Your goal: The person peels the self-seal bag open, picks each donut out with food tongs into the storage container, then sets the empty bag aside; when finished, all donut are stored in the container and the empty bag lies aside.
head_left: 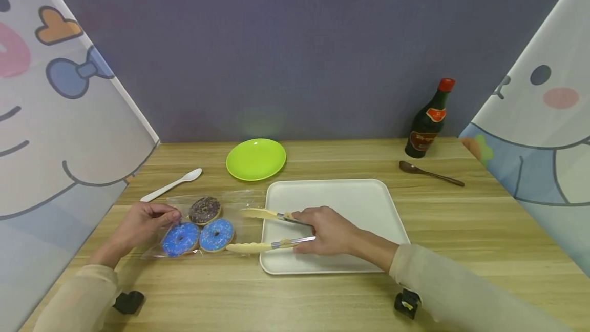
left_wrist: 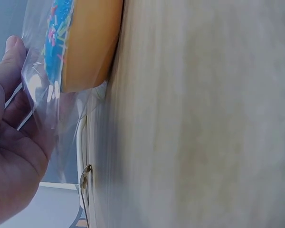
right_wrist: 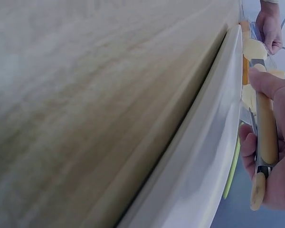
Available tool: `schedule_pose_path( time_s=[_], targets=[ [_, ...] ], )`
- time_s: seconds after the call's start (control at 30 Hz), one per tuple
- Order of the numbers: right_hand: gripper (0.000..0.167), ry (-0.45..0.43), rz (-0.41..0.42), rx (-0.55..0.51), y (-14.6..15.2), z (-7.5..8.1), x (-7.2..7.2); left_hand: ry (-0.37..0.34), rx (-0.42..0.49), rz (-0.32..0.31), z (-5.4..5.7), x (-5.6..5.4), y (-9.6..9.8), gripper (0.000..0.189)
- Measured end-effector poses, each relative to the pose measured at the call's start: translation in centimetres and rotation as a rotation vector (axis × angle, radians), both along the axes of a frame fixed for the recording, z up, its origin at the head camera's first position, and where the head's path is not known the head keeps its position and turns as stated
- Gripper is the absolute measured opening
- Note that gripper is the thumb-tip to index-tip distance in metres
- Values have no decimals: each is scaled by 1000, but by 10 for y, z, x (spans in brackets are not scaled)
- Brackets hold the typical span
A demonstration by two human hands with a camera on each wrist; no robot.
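Observation:
My left hand [head_left: 140, 227] pinches the left edge of a clear plastic bag [left_wrist: 32, 83] between thumb and fingers. Inside the bag lie a chocolate donut [head_left: 205, 210] with sprinkles and two blue-iced donuts, one at the left [head_left: 180, 240] and one at the right [head_left: 216, 234]. In my right hand [head_left: 329, 232] is a pair of kitchen tongs [head_left: 251, 248] with beige scalloped tips, gripped by its handles [right_wrist: 267, 128]. The tongs' arms are spread apart and point left, their tips beside the bag's right part. Below them is the left side of a white rectangular tray [head_left: 378, 209].
A green plate [head_left: 256, 160] stands behind the bag, with a white spoon [head_left: 172, 185] at the left. Back right are a dark bottle [head_left: 424, 124] with a red cap and a brown wooden spoon [head_left: 430, 173]. A grey panel [head_left: 304, 55] borders the wooden table [head_left: 221, 296] behind.

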State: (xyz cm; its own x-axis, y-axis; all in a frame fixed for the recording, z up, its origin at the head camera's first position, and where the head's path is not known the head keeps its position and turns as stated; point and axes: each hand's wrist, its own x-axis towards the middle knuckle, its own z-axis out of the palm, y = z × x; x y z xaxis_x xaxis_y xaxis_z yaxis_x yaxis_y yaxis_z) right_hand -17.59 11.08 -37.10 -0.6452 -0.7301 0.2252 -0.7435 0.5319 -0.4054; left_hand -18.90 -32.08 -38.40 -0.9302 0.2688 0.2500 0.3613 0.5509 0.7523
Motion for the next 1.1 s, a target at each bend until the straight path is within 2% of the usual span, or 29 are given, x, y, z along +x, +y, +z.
schedule_pose_path(
  time_s=[0.67, 0.87, 1.1],
  targets=[
    [64, 0, 35, 98, -14, 8, -11, 28, 9, -42, 0, -2, 0, 12],
    [62, -16, 35, 114, -18, 9, -11, 23, 14, -35, 1, -1, 0, 12],
    [60, -26, 6, 119, -20, 5, -8, 16, 48, -54, 1, 0, 0, 10]
  ],
)
